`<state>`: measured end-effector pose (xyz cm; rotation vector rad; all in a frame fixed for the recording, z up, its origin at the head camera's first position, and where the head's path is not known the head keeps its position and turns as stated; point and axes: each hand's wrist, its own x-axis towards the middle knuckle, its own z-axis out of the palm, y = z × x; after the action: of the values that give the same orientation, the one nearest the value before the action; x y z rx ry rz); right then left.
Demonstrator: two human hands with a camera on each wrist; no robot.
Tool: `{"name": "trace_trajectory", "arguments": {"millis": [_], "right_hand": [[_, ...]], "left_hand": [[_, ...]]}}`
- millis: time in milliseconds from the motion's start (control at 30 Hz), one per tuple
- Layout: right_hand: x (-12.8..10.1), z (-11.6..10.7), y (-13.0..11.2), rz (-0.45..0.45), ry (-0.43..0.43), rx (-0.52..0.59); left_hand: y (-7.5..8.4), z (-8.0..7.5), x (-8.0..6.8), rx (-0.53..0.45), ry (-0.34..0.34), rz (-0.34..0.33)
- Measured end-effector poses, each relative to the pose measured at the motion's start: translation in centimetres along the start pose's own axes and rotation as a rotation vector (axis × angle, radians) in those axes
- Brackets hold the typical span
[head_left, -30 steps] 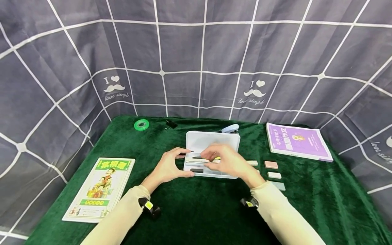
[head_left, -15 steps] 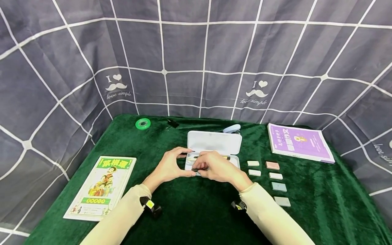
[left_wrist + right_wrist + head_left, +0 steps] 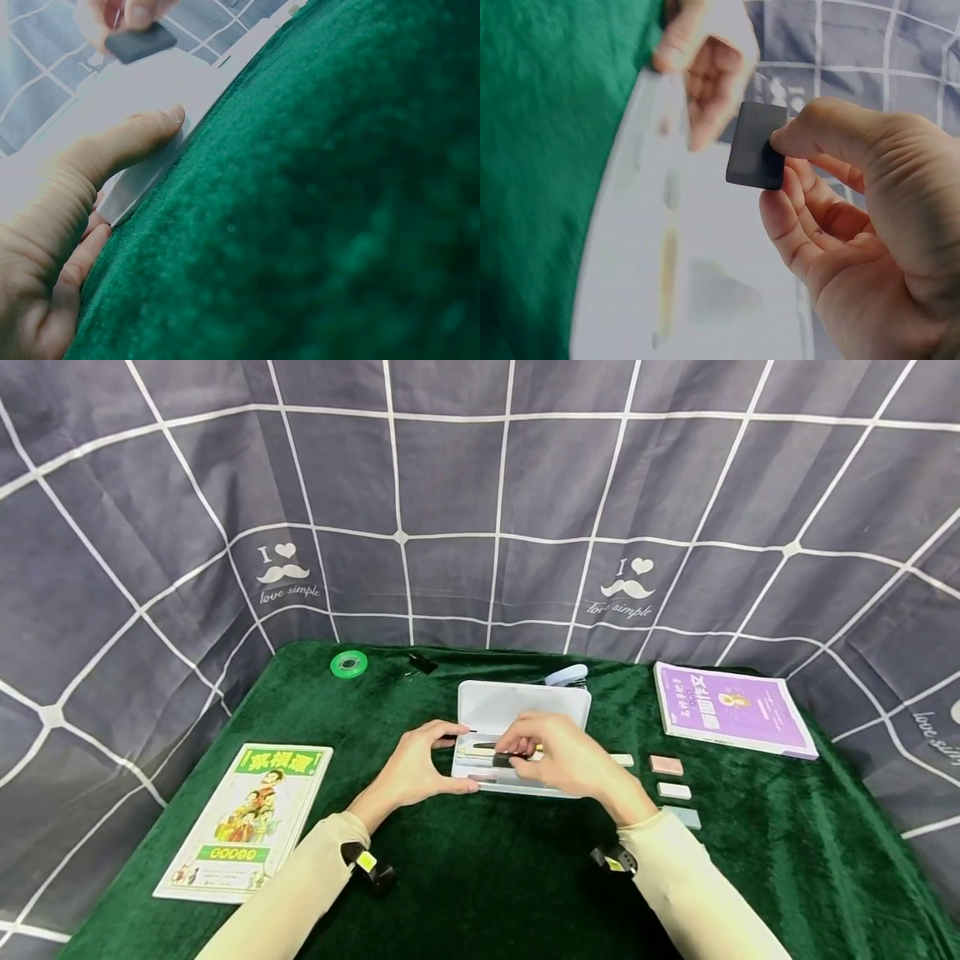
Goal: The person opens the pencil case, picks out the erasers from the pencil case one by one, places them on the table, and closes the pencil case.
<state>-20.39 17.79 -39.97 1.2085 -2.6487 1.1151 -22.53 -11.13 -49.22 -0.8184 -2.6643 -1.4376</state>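
Right wrist view: right hand (image 3: 855,217) pinches small dark rectangular eraser (image 3: 756,145) above open white plastic pencil case (image 3: 521,706)
Left hand (image 3: 411,770): clamps case's left end
Progress: five pastel erasers (image 3: 664,765) wait right, unpacked

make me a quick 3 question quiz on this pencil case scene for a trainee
1. True or false: the right hand pinches a dark eraser.
2. What does the left hand hold: A the green tape roll, B the end of the white pencil case, C the purple book?
3. Fill in: the pencil case lid stands ____.

Key: 1 true; 2 B; 3 open.
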Motion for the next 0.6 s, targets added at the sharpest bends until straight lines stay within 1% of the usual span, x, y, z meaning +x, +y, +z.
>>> {"name": "trace_trajectory", "arguments": {"millis": [100, 167, 267, 367, 500, 600], "right_hand": [[-1.3, -1.7, 0.2, -0.002, 0.046, -0.018], [-2.4, -2.7, 0.4, 0.006, 0.076, -0.044], [-4.2, -4.2, 0.7, 0.039, 0.117, -0.086], [-6.2, -5.5, 1.0, 0.082, 0.147, -0.099], [-8.7, -6.5, 1.5, 0.128, 0.167, -0.095], [-10.4, -6.7, 2.0, 0.164, 0.163, -0.095]], "left_hand": [[0.1, 0.0, -0.1, -0.004, -0.001, -0.003], [0.2, 0.1, -0.1, -0.001, -0.003, -0.019], [0.3, 0.1, -0.1, 0.003, -0.006, -0.049], [0.3, 0.1, -0.1, 0.001, -0.009, -0.068], [0.3, 0.1, -0.2, -0.001, -0.01, -0.063], [0.3, 0.0, -0.2, 0.001, -0.01, -0.061]]}}
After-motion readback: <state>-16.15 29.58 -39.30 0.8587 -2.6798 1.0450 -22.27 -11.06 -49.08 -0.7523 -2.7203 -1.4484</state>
